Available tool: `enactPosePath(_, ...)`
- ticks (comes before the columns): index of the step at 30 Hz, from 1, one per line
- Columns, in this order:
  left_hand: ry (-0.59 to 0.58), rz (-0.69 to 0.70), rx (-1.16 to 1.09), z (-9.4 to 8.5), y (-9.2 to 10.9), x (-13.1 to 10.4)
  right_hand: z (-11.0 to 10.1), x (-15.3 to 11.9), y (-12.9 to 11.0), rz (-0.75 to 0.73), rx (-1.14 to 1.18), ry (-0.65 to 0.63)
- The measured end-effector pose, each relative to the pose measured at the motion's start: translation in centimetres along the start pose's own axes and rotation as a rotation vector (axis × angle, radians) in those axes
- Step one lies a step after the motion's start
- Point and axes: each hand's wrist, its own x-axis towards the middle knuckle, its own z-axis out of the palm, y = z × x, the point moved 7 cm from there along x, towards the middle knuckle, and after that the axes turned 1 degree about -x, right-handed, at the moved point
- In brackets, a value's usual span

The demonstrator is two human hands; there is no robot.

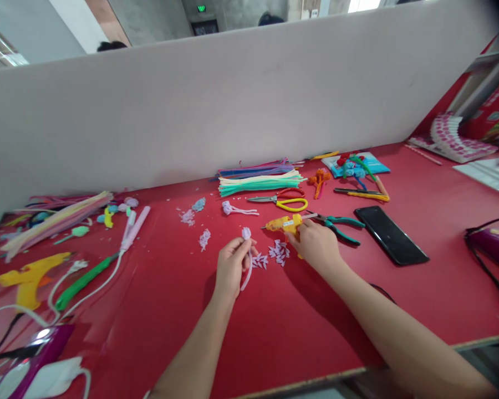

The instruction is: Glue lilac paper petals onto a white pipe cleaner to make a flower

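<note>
Between the thumb and fingers of my left hand is a pale lilac pipe-cleaner flower, its head up and its stem hanging below. My right hand is wrapped round a yellow hot glue gun, whose nozzle points left toward the flower, a short way apart from it. Just under the gun lie small lilac cut pieces. Another lilac flower with bare stems rests on the table behind my left hand.
Behind the hands lie scissors, teal-handled pliers and bundles of pipe cleaners. A phone is at right. At left are a second glue gun, a pink hair-straightener-like tool and cords. A white partition stands behind.
</note>
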Motion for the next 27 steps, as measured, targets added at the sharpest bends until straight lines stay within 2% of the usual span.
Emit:
enactPosePath(5, -0.002, -0.003, -0.007, 0.0, 0.0, 0.0, -0.2, 0.3, 0.9, 0.023, -0.021, 0.009)
enactPosePath(7, -0.012, 0.001, -0.004, 0.0, -0.1, -0.1, -0.5, 0.1, 0.3, -0.026, 0.047, 0.032)
enactPosePath(9, -0.021, 0.006, 0.000, 0.1, -0.1, -0.1, -0.7, -0.6, -2.1, -0.211, 0.231, 0.034)
enactPosePath(11, -0.027, 0.009, 0.004, 0.2, -0.2, -0.1, -0.4, -2.1, -5.6, -0.511, 0.402, -0.036)
enactPosePath(13, -0.029, 0.013, 0.002, 0.2, -0.3, 0.0, 0.2, -3.1, -7.6, -0.593, 0.424, -0.059)
enactPosePath(15, -0.029, 0.016, -0.006, 0.2, -0.3, 0.0, 0.8, -3.6, -8.5, -0.599, 0.433, -0.065)
enactPosePath(18, -0.036, 0.009, -0.019, 0.2, -0.3, 0.0, 1.3, -3.6, -8.6, -0.568, 0.463, -0.073)
enactPosePath(27, -0.033, -0.023, 0.013, 0.3, -0.4, -0.2, 0.9, -2.5, -5.9, -0.354, 0.635, -0.089)
